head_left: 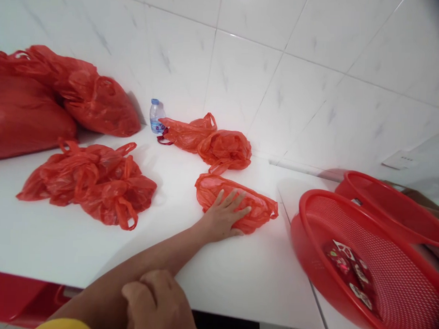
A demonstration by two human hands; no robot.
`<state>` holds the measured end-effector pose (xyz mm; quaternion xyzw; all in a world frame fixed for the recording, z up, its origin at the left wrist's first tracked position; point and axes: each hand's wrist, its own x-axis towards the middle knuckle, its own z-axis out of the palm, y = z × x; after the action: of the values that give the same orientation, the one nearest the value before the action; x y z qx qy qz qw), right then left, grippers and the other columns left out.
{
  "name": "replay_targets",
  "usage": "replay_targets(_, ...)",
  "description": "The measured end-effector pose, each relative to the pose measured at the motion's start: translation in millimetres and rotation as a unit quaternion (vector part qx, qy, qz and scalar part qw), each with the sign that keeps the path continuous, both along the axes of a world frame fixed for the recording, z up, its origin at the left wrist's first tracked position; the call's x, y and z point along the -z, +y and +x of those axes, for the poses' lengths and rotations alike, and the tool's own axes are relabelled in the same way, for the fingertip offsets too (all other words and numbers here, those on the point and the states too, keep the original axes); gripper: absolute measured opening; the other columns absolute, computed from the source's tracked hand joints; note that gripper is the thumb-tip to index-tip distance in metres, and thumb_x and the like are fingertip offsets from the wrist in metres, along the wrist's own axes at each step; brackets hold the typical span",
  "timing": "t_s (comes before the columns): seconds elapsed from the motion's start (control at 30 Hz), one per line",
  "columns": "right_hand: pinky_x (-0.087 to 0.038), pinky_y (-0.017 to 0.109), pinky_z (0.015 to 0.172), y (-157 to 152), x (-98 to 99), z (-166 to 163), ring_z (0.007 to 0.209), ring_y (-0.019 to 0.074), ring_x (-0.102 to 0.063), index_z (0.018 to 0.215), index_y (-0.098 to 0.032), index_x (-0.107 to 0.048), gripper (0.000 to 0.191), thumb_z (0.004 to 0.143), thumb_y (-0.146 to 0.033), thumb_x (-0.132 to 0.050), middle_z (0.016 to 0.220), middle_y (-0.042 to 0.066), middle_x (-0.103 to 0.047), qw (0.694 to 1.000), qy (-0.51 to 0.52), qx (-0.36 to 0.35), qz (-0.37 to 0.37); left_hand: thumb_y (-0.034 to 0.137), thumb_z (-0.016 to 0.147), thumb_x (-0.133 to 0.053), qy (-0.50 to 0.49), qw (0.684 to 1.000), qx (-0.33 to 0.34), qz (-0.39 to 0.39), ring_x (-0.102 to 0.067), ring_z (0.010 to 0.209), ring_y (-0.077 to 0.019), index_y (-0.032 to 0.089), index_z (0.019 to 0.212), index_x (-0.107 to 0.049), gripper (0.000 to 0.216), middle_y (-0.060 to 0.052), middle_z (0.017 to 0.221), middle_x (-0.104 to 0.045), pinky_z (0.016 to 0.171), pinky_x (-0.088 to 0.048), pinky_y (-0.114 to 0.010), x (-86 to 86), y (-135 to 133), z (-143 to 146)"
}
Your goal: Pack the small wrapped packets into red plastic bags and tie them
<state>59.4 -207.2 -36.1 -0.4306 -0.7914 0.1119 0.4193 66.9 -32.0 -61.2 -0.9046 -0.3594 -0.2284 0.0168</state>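
Observation:
My left hand (224, 216) lies palm down on a red plastic bag (259, 205) that is flattened on the white table. Its fingers are spread and point to the upper right. What the bag contains, if anything, is hidden. My right hand (162, 300) is over my left forearm at the bottom of the view, with its fingers curled in and no object showing in it. Just behind the flattened bag sits a bunched red bag (225, 148). A loose heap of red plastic bags (95, 181) lies to the left.
Full red bags (25, 112) stand at the far left. A small water bottle (156, 115) is by the tiled wall (245, 64). To the right, a red mesh basket (391, 240) holds dark red printed packets (349, 272); another red basket (389, 196) stands behind it.

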Motion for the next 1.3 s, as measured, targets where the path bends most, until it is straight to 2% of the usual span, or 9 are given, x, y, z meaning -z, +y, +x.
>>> replay_targets(0.23, -0.054, 0.031, 0.071, 3.8, -5.1, 8.0, 0.083, 0.0190, -0.060, 0.108, -0.025, -0.055, 0.033, 0.078, -0.013, -0.047, 0.100, 0.005, -0.059, 0.998, 0.017, -0.042, -0.037, 0.059, 0.082, -0.047, -0.007, 1.000, -0.021, 0.001, -0.011, 0.140, -0.0362, 0.026, 0.140, -0.034, 0.068, -0.011, 0.155, -0.012, 0.110, -0.009, -0.061, 0.6, -0.5, 0.2)
replay_targets(0.3, -0.053, 0.031, 0.070, 6.3, -5.3, 10.1, 0.081, 0.0189, -0.060, 0.106, -0.025, -0.055, 0.032, 0.077, -0.013, -0.047, 0.095, 0.004, -0.060, 0.998, 0.010, -0.047, -0.046, 0.059, 0.082, -0.047, -0.009, 1.000, -0.023, 0.002, -0.011, 0.140, -0.0363, 0.026, 0.140, -0.034, 0.068, -0.011, 0.155, -0.012, 0.110, -0.009, -0.062, 1.9, 0.2, 0.3)
replay_targets(0.47, -0.052, 0.026, 0.065, 28.5, -10.7, 27.2, 0.073, 0.0152, -0.059, 0.101, -0.024, -0.056, 0.029, 0.073, -0.019, -0.052, 0.084, 0.001, -0.061, 0.982, 0.057, -0.155, -0.094, 0.062, 0.079, -0.048, -0.014, 0.999, -0.035, 0.007, -0.012, 0.140, -0.0371, 0.027, 0.142, -0.031, 0.074, -0.013, 0.154, -0.015, 0.108, -0.007, -0.065, 2.3, 1.5, -2.4)
replay_targets(0.7, -0.050, 0.028, 0.069, 97.4, -53.6, 112.0, 0.084, 0.0153, -0.058, 0.105, -0.022, -0.055, 0.022, 0.083, -0.019, -0.048, 0.096, 0.004, -0.060, 0.991, 0.110, 0.031, -0.063, 0.054, 0.083, -0.049, -0.015, 0.997, -0.057, 0.043, -0.016, 0.139, -0.0372, 0.029, 0.142, -0.031, 0.067, -0.014, 0.154, -0.017, 0.108, -0.009, -0.065, -4.7, -3.3, -9.7)
replay_targets(0.83, -0.049, 0.034, 0.080, 85.1, -79.5, 172.3, 0.092, 0.0181, -0.057, 0.108, -0.023, -0.057, 0.024, 0.085, -0.024, -0.052, 0.104, 0.006, -0.059, 0.986, 0.076, 0.141, 0.039, 0.061, 0.079, -0.051, -0.009, 0.998, -0.047, 0.042, -0.016, 0.139, -0.0389, 0.027, 0.140, -0.035, 0.071, -0.016, 0.153, -0.020, 0.105, -0.013, -0.068, -7.2, -4.6, -10.0)
replay_targets(0.97, -0.048, 0.037, 0.083, 63.2, -95.2, 241.6, 0.097, 0.0220, -0.058, 0.108, -0.023, -0.058, 0.027, 0.082, -0.032, -0.057, 0.108, 0.008, -0.059, 0.961, -0.020, 0.264, 0.080, 0.043, 0.087, -0.049, 0.009, 0.999, -0.018, 0.042, -0.020, 0.139, -0.0365, 0.026, 0.132, -0.044, 0.049, -0.013, 0.149, -0.031, 0.105, -0.017, -0.067, -7.9, -2.8, -9.1)
replay_targets(1.07, -0.050, 0.035, 0.078, 67.7, -98.2, 300.2, 0.093, 0.0216, -0.060, 0.109, -0.024, -0.058, 0.030, 0.082, -0.037, -0.056, 0.109, 0.009, -0.059, 0.946, -0.094, 0.312, -0.002, 0.024, 0.089, -0.046, 0.006, 0.999, 0.006, 0.045, -0.034, 0.133, -0.0332, 0.023, 0.123, -0.053, 0.035, -0.012, 0.139, -0.047, 0.103, -0.029, -0.059, -7.2, -1.5, -6.9)
replay_targets(1.17, -0.048, 0.036, 0.080, 81.9, -95.1, 355.9, 0.095, 0.0230, -0.061, 0.107, -0.021, -0.060, 0.031, 0.079, -0.035, -0.059, 0.109, 0.011, -0.061, 0.921, -0.184, 0.321, -0.119, 0.010, 0.086, -0.040, -0.006, 1.000, 0.016, 0.018, -0.054, 0.114, -0.0279, 0.021, 0.116, -0.058, 0.037, -0.011, 0.124, -0.059, 0.090, -0.045, -0.044, -5.5, 0.7, -3.2)
replay_targets(1.3, -0.047, 0.031, 0.073, 89.7, -87.9, 400.9, 0.087, 0.0212, -0.064, 0.112, -0.015, -0.061, 0.044, 0.072, -0.033, -0.067, 0.100, 0.012, -0.065, 0.872, -0.257, 0.317, -0.270, 0.014, 0.087, -0.039, -0.030, 0.999, 0.018, -0.025, -0.060, 0.103, -0.0267, 0.024, 0.117, -0.058, 0.037, -0.009, 0.116, -0.064, 0.080, -0.048, -0.040, -3.0, 4.8, 1.8)
